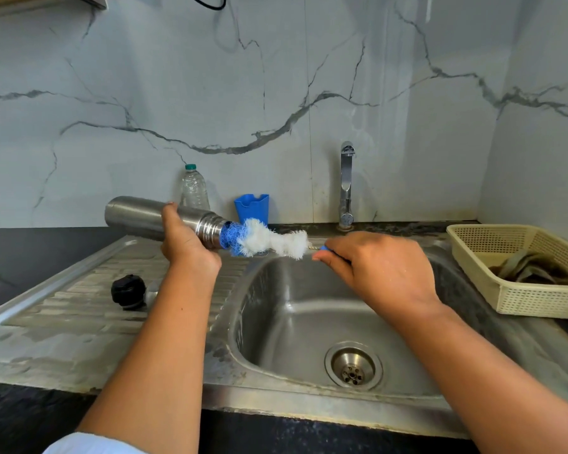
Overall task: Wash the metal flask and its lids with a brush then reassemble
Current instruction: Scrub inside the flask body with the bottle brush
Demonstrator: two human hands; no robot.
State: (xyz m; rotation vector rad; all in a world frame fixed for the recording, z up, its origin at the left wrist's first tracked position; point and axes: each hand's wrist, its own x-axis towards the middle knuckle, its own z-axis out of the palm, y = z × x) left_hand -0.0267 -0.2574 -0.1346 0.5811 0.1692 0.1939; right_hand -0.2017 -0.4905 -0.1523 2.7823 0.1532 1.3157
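My left hand (186,242) grips the metal flask (135,216) around its middle and holds it almost level above the drainboard, with its threaded mouth pointing right. A bottle brush (266,240) with blue and white bristles has its blue tip in the flask's mouth; the white part sticks out. My right hand (379,265) is closed on the brush's blue handle over the sink. A black lid (128,291) lies on the drainboard, and a metal lid (152,291) shows beside it, partly hidden by my left forearm.
The steel sink basin (295,309) with its drain lies below my hands, and the tap (346,181) stands behind it. A plastic water bottle (194,188) and a blue holder (252,208) stand at the wall. A cream basket (522,267) with a cloth sits at the right.
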